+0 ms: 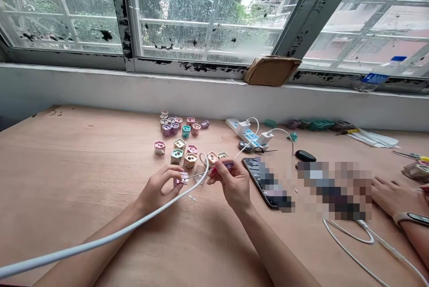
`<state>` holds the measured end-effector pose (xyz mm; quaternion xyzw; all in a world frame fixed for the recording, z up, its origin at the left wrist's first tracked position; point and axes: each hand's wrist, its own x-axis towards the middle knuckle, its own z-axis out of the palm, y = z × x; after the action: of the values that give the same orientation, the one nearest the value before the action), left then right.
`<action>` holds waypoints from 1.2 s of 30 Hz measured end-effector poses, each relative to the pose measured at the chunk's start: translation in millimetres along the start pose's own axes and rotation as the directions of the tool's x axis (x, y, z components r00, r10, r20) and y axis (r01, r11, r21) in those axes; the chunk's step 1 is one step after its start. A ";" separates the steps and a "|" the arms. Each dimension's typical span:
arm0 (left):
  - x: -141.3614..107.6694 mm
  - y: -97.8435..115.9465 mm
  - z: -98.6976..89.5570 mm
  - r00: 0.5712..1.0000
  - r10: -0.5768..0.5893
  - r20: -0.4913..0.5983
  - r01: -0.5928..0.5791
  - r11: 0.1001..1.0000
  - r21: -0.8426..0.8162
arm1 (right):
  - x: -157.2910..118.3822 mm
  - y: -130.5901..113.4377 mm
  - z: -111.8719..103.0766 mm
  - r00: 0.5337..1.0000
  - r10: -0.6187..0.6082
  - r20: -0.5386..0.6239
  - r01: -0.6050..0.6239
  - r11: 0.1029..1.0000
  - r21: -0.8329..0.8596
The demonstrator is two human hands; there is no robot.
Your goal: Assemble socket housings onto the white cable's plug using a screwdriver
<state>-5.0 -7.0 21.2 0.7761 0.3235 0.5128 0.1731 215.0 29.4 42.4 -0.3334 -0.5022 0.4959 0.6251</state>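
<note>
White cable (100, 235) across the lower left, looping up between both hands. Left hand (157, 186), fingers curled and pinching a pink plug shell (182, 179) just above the counter (83, 166). Right hand (233, 182), fingers pressed around a red-handled screwdriver (223, 166), its shaft reaching toward that shell. Behind, pastel shells (177, 137) in two loose groups, whether any are finished impossible to tell. Further right, a power strip (239, 128), a phone (264, 184) and a co-worker's hand (392, 197).
</note>
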 end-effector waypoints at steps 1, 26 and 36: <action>-0.3 0.1 0.4 1.000 -0.003 0.002 0.003 1.000 -0.008 | -0.6 -0.2 -0.3 1.000 0.000 -0.003 0.000 1.000 0.011; -1.1 -0.4 0.8 0.999 0.031 0.020 -0.031 0.999 -0.019 | 0.0 1.7 -1.5 1.000 0.011 -0.006 -0.010 0.999 0.044; 0.2 1.0 0.7 0.999 0.037 0.011 -0.037 0.999 -0.035 | -1.4 0.1 -1.2 1.000 0.019 -0.011 -0.019 0.999 0.032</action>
<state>-4.0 -7.5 21.6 0.7819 0.2991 0.5168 0.1790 216.0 28.1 41.5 -0.3309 -0.4875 0.5078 0.6285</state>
